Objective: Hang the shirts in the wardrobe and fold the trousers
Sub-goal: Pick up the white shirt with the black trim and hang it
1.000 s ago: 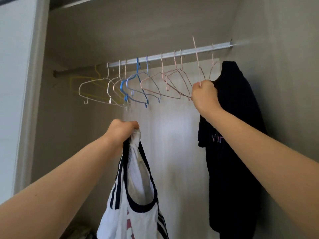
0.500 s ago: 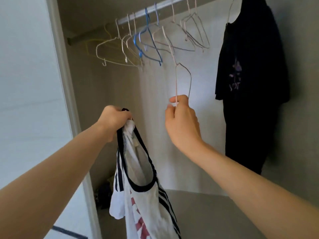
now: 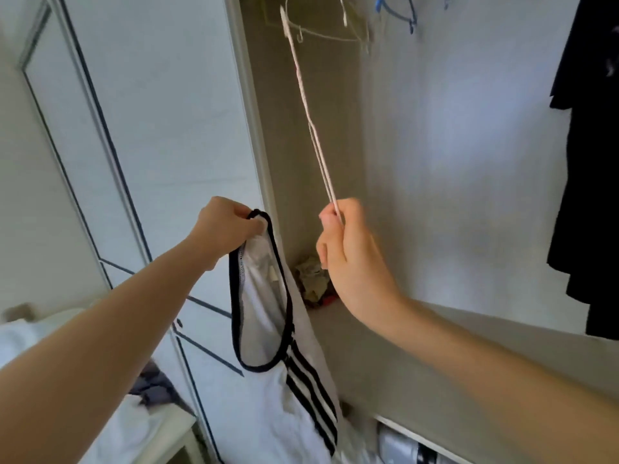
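The left hand (image 3: pixel 227 226) is closed in a pinch: thumb and curled fingers hold the black neck edge of a white shirt (image 3: pixel 264 316) at its highest point. All the rest of the shirt hangs straight down below this hand, with the neck opening facing the camera and three black stripes on the shoulder at the lower right. The right hand (image 3: pixel 348 256) is at nearly the same height, a little to the right of the shirt and not touching it. Its fingers are curled into a fist around the lower end of a thin pink hanger (image 3: pixel 311 128). The hanger is seen almost from its edge. It rises from the fist and leans up to the left, and its top end comes near the empty white hangers (image 3: pixel 321 33) at the upper edge; I cannot tell if it touches them. Beside those there is a blue hanger (image 3: pixel 402 13). A black shirt (image 3: pixel 589 195) hangs inside the wardrobe at the far right, well apart from both hands. Behind the right hand, in the corner on the wardrobe shelf (image 3: pixel 452 356), lies a small crumpled cloth (image 3: pixel 313 279). The white wardrobe door (image 3: pixel 140 122) stands to the left, behind the left forearm.
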{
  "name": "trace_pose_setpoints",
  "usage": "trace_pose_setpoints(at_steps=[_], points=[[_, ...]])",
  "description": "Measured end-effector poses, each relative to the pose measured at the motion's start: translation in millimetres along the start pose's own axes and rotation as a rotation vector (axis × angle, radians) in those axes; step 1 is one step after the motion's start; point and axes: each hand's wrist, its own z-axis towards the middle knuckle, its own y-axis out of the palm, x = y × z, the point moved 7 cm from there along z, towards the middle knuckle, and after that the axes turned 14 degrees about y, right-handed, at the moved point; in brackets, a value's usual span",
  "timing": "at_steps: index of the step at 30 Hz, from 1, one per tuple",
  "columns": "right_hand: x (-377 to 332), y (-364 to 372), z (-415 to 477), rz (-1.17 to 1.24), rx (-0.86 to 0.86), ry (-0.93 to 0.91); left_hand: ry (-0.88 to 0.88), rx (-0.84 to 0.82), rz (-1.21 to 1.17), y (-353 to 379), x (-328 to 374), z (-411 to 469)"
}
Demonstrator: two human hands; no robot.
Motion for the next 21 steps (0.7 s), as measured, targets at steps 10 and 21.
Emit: trace_pose_setpoints(at_steps=[10,21], points=[[0,30,-31,0.145,-0.164,-0.072,-0.141,0.163,0.131,-60,-56,-41],[11,44,-53,0.166,-0.334,-0.184,-0.291,0.248,0.317,-105,-100,-75]])
